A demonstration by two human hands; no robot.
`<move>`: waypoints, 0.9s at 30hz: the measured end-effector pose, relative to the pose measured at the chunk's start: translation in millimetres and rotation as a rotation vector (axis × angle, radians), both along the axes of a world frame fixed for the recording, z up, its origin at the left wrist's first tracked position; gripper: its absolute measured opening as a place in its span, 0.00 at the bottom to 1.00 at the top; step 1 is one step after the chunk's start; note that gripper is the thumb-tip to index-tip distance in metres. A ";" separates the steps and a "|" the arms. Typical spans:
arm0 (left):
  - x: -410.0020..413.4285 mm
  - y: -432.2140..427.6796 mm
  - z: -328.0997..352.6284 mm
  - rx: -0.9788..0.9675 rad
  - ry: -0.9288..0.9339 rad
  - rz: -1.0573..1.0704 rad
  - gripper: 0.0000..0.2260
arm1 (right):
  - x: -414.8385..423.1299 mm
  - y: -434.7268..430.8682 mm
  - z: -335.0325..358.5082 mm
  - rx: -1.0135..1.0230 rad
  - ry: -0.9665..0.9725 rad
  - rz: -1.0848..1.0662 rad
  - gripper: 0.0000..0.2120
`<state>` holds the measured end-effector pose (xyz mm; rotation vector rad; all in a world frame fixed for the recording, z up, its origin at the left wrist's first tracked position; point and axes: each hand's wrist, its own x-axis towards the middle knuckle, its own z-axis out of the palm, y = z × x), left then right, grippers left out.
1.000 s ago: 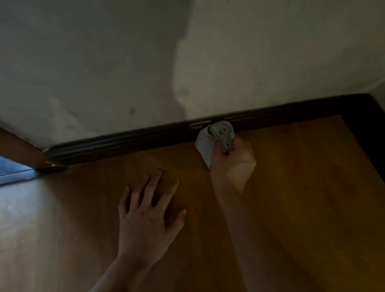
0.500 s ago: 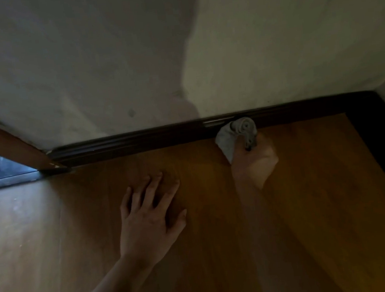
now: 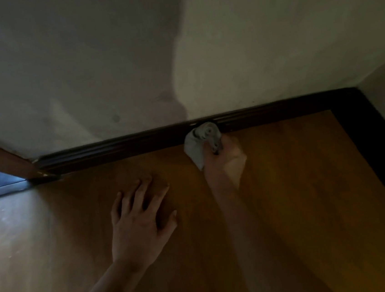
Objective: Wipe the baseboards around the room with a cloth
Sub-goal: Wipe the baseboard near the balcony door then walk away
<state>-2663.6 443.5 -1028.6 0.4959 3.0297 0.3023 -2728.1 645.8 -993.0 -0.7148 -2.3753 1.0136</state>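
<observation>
Cloth (image 3: 198, 142) bunched in our right hand (image 3: 224, 164) against baseboard (image 3: 115, 148); left hand (image 3: 137, 223) spread flat; corner stretch beyond right hand seemingly unwiped.

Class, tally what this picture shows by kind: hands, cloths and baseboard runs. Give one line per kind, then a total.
Hands: 2, left hand and right hand
Cloths: 1, cloth
Baseboard runs: 2, back baseboard and side baseboard
Total: 5

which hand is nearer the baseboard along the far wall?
Right. The right hand grips the cloth, which is pressed against the baseboard. The left hand lies flat on the wooden floor, clearly short of it.
</observation>
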 end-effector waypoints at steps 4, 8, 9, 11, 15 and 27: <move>-0.1 3.9 0.9 0.022 0.020 0.007 0.27 | 0.3 15.6 2.8 0.008 0.015 -0.050 0.06; 0.1 3.0 1.5 0.014 0.018 0.004 0.27 | -0.4 51.2 3.2 0.000 -0.007 -0.260 0.09; -0.1 2.6 1.3 0.012 0.019 0.003 0.26 | -2.0 59.7 3.4 -0.015 -0.012 -0.319 0.09; 0.0 2.9 -0.2 0.003 0.021 -0.003 0.27 | -3.7 70.4 4.5 -0.036 -0.033 -0.392 0.09; -0.6 1.6 -3.2 -0.006 0.032 0.002 0.27 | -0.5 66.7 5.1 0.028 -0.050 -0.275 0.08; 0.7 4.7 6.6 0.025 -0.012 -0.004 0.28 | 0.0 72.3 0.1 0.011 -0.021 -0.303 0.09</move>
